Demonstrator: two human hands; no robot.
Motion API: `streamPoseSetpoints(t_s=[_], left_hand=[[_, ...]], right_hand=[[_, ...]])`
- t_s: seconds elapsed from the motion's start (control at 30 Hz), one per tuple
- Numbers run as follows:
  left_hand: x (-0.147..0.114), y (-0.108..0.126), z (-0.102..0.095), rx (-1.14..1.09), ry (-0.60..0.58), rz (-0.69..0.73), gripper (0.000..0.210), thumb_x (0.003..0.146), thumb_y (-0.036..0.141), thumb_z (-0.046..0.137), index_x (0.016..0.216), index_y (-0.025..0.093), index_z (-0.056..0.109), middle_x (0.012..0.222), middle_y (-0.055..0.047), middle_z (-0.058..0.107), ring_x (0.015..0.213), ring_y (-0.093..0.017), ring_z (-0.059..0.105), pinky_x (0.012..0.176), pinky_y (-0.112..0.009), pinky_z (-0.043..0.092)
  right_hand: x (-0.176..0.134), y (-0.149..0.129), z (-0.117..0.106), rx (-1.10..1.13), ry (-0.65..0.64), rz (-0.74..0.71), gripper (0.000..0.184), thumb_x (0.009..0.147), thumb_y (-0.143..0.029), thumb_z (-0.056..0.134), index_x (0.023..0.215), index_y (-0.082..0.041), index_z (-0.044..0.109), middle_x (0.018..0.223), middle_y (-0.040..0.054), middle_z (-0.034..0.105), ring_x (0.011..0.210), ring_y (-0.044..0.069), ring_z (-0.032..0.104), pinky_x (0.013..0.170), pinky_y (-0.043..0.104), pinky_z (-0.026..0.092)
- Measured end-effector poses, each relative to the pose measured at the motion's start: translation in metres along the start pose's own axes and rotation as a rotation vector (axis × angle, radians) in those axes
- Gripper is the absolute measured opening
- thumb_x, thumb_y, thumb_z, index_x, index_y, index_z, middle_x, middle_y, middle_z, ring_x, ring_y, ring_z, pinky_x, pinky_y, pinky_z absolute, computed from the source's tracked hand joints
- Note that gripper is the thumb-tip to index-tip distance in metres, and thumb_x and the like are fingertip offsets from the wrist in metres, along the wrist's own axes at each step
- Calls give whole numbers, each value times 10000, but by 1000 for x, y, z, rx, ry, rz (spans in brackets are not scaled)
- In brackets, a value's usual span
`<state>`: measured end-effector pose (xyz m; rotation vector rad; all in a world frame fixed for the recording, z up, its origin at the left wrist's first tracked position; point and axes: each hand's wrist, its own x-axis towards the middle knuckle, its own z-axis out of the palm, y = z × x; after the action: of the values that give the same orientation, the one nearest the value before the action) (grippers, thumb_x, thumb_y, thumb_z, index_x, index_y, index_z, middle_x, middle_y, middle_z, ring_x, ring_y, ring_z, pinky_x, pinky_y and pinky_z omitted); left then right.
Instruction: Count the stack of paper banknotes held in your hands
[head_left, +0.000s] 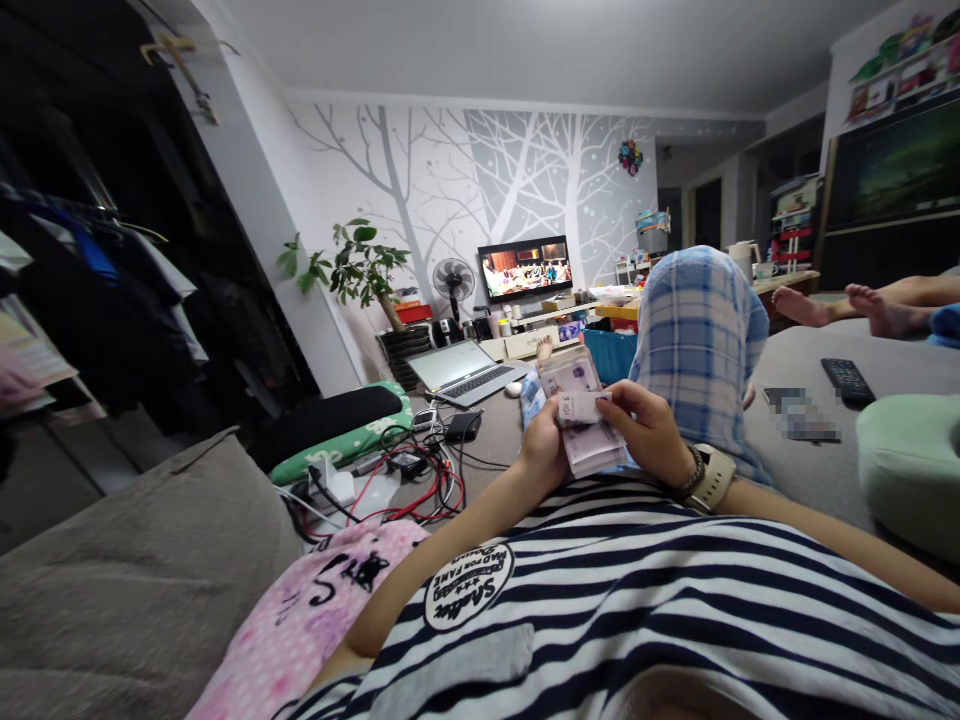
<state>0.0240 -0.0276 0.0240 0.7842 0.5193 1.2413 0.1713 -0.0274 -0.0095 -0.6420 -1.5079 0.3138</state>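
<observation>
A thick stack of purple-grey banknotes [571,376] lies above my lap, printed with a small portrait and the figure 5. My left hand [545,445] wraps around the stack's left side. With thumb and fingers pinched, my right hand [651,428] holds the corner of a top note [580,408], which is folded back across the stack. Below that fold, more of the notes show near the striped shirt [675,580]. A watch with a pale strap [713,477] sits on my right wrist. The fingers under the stack are hidden.
Left of me, tangled cables [427,485] and a power strip lie near an open laptop [465,370]. My raised knee in plaid trousers [686,330] rises ahead. To the right are a remote control [847,382], a pale green cushion [911,470] and another person's bare feet [832,306].
</observation>
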Motion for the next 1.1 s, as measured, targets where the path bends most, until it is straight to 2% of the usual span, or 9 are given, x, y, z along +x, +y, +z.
streamPoseSetpoints(t_s=[0.23, 0.57, 0.93, 1.1], left_hand=[[-1, -1, 0, 24, -27, 19, 414, 955, 320, 760, 1347, 188, 779, 1111, -132, 879, 1093, -374, 842, 1022, -530, 683], [-3, 0, 1, 35, -18, 21, 418, 985, 324, 741, 1385, 205, 769, 1148, -130, 882, 1125, -375, 841, 1064, -549, 673], [0, -1, 0, 41, -51, 2, 482, 980, 379, 755, 1417, 173, 756, 1180, -156, 878, 1124, -388, 843, 1091, -587, 661], [-2, -1, 1, 7, -28, -37, 429, 1016, 363, 701, 1406, 197, 768, 1163, -141, 880, 1136, -380, 841, 1088, -573, 665]], right_hand=[[-1, 3, 1, 44, 5, -5, 489, 997, -711, 720, 870, -239, 746, 725, 6, 668, 675, 184, 579, 657, 322, 466], [-2, 3, 1, 69, -17, -18, 479, 1034, -683, 688, 842, -245, 718, 726, -3, 638, 690, 181, 552, 656, 320, 434], [-4, 6, 1, 91, -28, -14, 502, 1051, -691, 677, 827, -242, 697, 714, -13, 586, 683, 173, 497, 640, 321, 390], [-4, 5, 0, 75, -36, -3, 518, 1052, -712, 659, 831, -245, 697, 705, -17, 571, 671, 173, 488, 639, 324, 390]])
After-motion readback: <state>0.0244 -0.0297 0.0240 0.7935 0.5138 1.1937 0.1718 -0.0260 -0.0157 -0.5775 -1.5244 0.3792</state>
